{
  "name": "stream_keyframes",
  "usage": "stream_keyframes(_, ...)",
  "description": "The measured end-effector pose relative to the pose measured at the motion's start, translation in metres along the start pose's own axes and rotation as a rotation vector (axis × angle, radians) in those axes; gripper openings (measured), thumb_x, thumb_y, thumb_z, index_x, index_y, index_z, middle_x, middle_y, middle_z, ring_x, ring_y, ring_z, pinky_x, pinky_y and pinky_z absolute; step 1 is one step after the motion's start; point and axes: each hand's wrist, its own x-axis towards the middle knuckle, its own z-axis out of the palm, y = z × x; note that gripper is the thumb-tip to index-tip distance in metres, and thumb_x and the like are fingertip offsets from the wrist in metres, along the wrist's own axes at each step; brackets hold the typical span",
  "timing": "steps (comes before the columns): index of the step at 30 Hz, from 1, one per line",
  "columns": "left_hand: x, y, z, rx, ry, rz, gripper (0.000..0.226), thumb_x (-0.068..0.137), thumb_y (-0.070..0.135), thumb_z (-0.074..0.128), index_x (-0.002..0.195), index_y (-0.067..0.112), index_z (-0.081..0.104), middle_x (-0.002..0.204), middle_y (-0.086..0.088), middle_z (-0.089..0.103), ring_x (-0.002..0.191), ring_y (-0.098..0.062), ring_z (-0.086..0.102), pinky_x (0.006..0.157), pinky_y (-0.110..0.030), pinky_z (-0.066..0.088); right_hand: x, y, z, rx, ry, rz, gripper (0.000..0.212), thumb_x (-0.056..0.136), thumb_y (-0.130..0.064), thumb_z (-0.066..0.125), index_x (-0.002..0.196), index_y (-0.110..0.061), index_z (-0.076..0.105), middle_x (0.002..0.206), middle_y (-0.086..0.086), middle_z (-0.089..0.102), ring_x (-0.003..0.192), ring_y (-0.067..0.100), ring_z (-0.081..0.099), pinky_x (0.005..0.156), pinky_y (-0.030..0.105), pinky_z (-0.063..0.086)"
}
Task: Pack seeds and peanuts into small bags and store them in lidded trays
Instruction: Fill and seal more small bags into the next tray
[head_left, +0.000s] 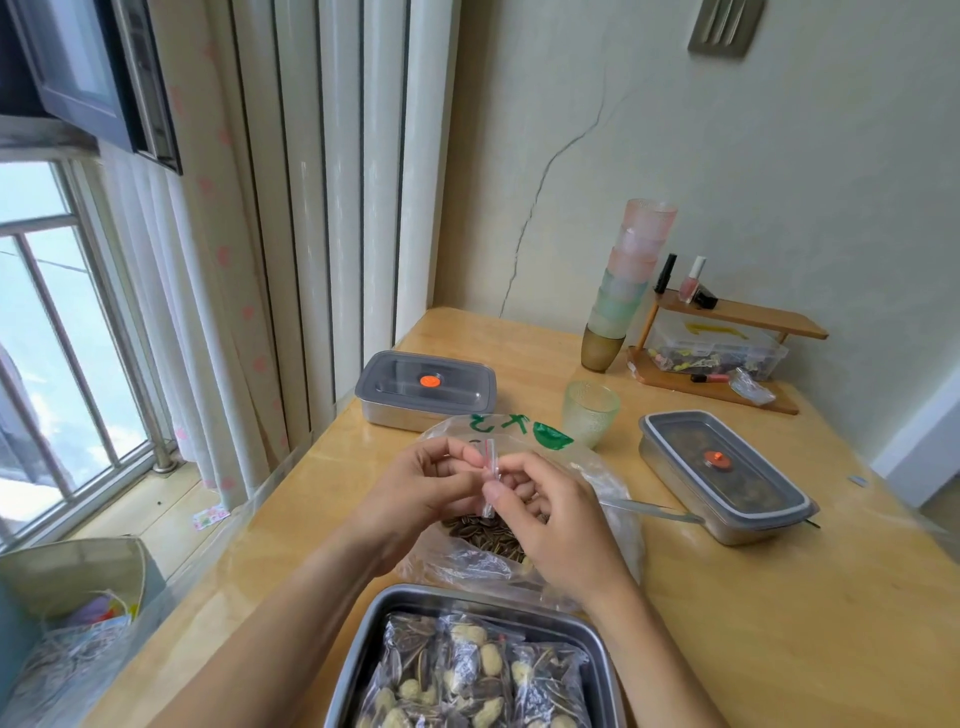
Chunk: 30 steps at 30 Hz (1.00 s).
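Nearest, at the bottom edge: an open steel tray (363, 649), lid off, lined with filled small bags (467, 675) of seeds and peanuts. Parked close, probably for dropping each finished bag straight in.

Just beyond, reaching the tray's far rim, a large plastic bag (613, 499) slumped open on the tabletop (779, 623), with a heap of striped sunflower seeds (483, 530) showing at its mouth. Gaping, it seems, for easy scooping.

Above that heap, both hands meeting on one tiny zip bag (490, 480), red strip uppermost. Left hand (415, 488) in a narrow grip, pinching the bag's upper edge; right hand (550, 519) pinching it too, thumb in front and lower down. Held upright over the seeds, likely for working the mouth and catching any spill. Contents of the tiny bag: too small to tell.

Beside the large bag, on the right, a metal spoon-like tool (649, 512) lying flat.

Farther out, the right lidded tray (727, 478) and, back by the curtain, the left lidded tray (426, 384) — both closed, set clear of the working spot. Between them a green glass cup (591, 418); behind, near the wall, a stack of coloured cups (623, 286) and a small wooden shelf (743, 314).
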Motion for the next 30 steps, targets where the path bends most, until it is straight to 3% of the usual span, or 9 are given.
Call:
stream_keyframes(5, 0.000, -0.002, 0.002, 0.062, 0.032, 0.050, 0.022, 0.084, -0.001, 0.078, 0.102, -0.001, 0.065, 0.077, -0.012, 0.066, 0.066, -0.015, 0.067, 0.061, -0.020, 0.054, -0.001, 0.001, 0.002, 0.025, -0.010, 0.049, 0.018, 0.087, -0.035, 0.083, 0.100, -0.031, 0.071, 0.084, -0.006, 0.068, 0.074, 0.017, 0.061, 0.066, 0.034, 0.054)
stream_keyframes(10, 0.000, -0.004, 0.002, 0.052, 0.015, 0.107, 0.021, 0.084, 0.000, 0.076, 0.101, -0.006, 0.064, 0.076, -0.012, 0.069, 0.071, -0.019, 0.070, 0.070, -0.026, 0.059, 0.001, 0.003, -0.001, 0.100, -0.022, 0.131, 0.021, 0.092, -0.016, 0.077, 0.108, -0.028, 0.073, 0.093, -0.006, 0.077, 0.085, 0.014, 0.074, 0.078, 0.035, 0.062)
stream_keyframes(14, 0.000, -0.005, 0.002, 0.132, 0.020, 0.162, 0.025, 0.085, -0.002, 0.076, 0.102, -0.013, 0.062, 0.078, -0.016, 0.070, 0.073, -0.021, 0.071, 0.070, -0.027, 0.059, 0.000, 0.003, -0.001, 0.127, 0.019, 0.167, 0.016, 0.094, -0.003, 0.069, 0.101, -0.017, 0.070, 0.087, -0.003, 0.077, 0.080, 0.012, 0.076, 0.075, 0.027, 0.061)
stream_keyframes(17, -0.002, -0.004, 0.004, 0.181, 0.011, 0.195, 0.021, 0.088, 0.000, 0.074, 0.102, -0.012, 0.064, 0.079, -0.017, 0.072, 0.070, -0.018, 0.070, 0.068, -0.023, 0.057, 0.000, 0.002, -0.001, 0.100, 0.019, 0.146, 0.010, 0.097, -0.005, 0.067, 0.097, -0.015, 0.071, 0.080, -0.003, 0.076, 0.077, 0.009, 0.075, 0.074, 0.023, 0.059)
stream_keyframes(25, -0.002, -0.006, 0.005, 0.283, -0.003, 0.232, 0.011, 0.091, 0.005, 0.073, 0.097, -0.005, 0.069, 0.076, -0.013, 0.071, 0.070, -0.020, 0.064, 0.072, -0.026, 0.056, 0.002, 0.010, -0.004, 0.033, 0.075, 0.142, 0.016, 0.098, -0.016, 0.067, 0.086, -0.022, 0.076, 0.078, -0.007, 0.075, 0.078, 0.014, 0.073, 0.077, 0.044, 0.062)
stream_keyframes(30, 0.000, -0.007, 0.006, 0.307, 0.010, 0.218, 0.005, 0.094, 0.000, 0.070, 0.095, -0.004, 0.067, 0.070, -0.008, 0.067, 0.067, -0.019, 0.060, 0.069, -0.033, 0.050, 0.002, 0.008, -0.002, 0.015, 0.106, 0.137, 0.016, 0.096, -0.015, 0.068, 0.083, -0.019, 0.074, 0.072, -0.006, 0.073, 0.072, 0.013, 0.072, 0.076, 0.039, 0.061)
